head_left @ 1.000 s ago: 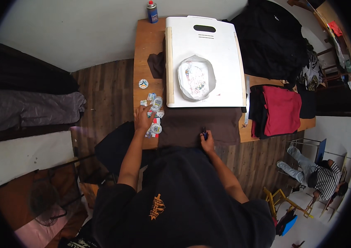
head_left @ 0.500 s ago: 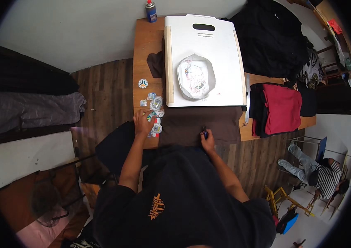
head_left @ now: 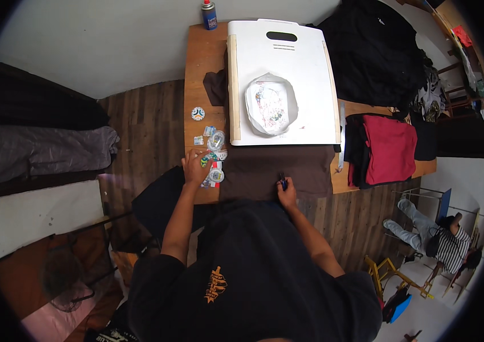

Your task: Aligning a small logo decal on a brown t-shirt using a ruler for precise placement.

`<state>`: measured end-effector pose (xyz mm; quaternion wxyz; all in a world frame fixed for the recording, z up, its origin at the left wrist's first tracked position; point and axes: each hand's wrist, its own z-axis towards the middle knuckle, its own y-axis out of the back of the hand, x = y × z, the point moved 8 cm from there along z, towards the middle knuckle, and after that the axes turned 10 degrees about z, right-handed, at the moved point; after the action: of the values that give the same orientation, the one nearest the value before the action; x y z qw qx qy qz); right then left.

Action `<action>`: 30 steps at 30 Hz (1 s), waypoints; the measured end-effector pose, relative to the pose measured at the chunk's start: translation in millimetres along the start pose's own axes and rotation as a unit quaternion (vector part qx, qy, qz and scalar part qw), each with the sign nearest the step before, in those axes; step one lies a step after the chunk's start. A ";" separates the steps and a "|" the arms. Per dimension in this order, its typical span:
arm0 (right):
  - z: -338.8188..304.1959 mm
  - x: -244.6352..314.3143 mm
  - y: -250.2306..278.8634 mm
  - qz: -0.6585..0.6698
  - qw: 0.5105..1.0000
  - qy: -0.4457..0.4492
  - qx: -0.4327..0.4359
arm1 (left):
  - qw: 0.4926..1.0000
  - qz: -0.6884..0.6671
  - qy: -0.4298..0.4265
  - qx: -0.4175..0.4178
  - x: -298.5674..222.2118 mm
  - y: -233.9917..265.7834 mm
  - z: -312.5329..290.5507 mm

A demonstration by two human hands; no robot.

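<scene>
At the table's left side, my left hand (head_left: 194, 167) is closed with thumb and index finger on a small green-and-white patterned piece (head_left: 206, 161). Clear round rolls or cases (head_left: 216, 141) and small colourful printed pieces (head_left: 209, 131) lie close around those fingers. My right hand (head_left: 288, 195) grips a small dark-blue tool (head_left: 282, 183), perhaps snips; its tip points away from me over the brown cloth (head_left: 304, 168). That cloth passes under a white board (head_left: 310, 85) with a handle slot. On the board stands a white, many-sided shallow tray (head_left: 294, 117), its floor covered with colourful specks.
A spray can (head_left: 209, 16) stands at the table's far left. To the right lie a metal ruler (head_left: 341, 134), folded red (head_left: 390, 148) and black garments, and a big black fabric heap (head_left: 373, 57). Another person (head_left: 447, 245) is at the far right, beside a yellow frame (head_left: 390, 273).
My left hand has shifted slightly left and uncovers more of the small pieces beside it. My right hand stays nearly where it was with the blue tool.
</scene>
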<state>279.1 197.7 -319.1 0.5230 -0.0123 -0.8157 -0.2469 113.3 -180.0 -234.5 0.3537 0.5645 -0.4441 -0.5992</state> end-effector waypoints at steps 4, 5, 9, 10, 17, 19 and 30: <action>-1.4 -2.6 6.6 -0.030 0.999 -0.024 -0.031 | 0.999 0.050 -0.010 0.002 -12.5 6.5 -0.5; -1.5 0.7 2.3 -0.008 1.000 -0.003 -0.003 | 0.998 0.054 0.001 0.017 -14.2 4.8 0.8; -1.5 1.6 1.4 0.000 1.000 0.008 -0.007 | 0.998 0.033 0.005 0.062 -19.8 3.1 2.5; -1.3 -2.6 5.7 -0.022 0.999 -0.017 -0.036 | 0.998 0.052 0.004 0.021 -21.2 10.9 3.0; -2.2 1.9 1.5 0.003 1.000 -0.001 -0.008 | 0.999 0.045 -0.006 0.020 -28.3 17.4 0.8; -2.6 0.1 6.7 -0.027 0.999 -0.024 -0.039 | 0.999 0.045 -0.007 0.017 -29.4 18.0 0.6; -0.5 3.4 1.6 -0.001 0.998 0.049 -0.024 | 0.995 0.006 0.097 0.010 -25.7 14.1 0.6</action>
<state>278.4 198.2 -315.4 0.5621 -0.0122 -0.7826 -0.2674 114.5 -161.1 -212.1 0.3928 0.6207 -0.4172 -0.5351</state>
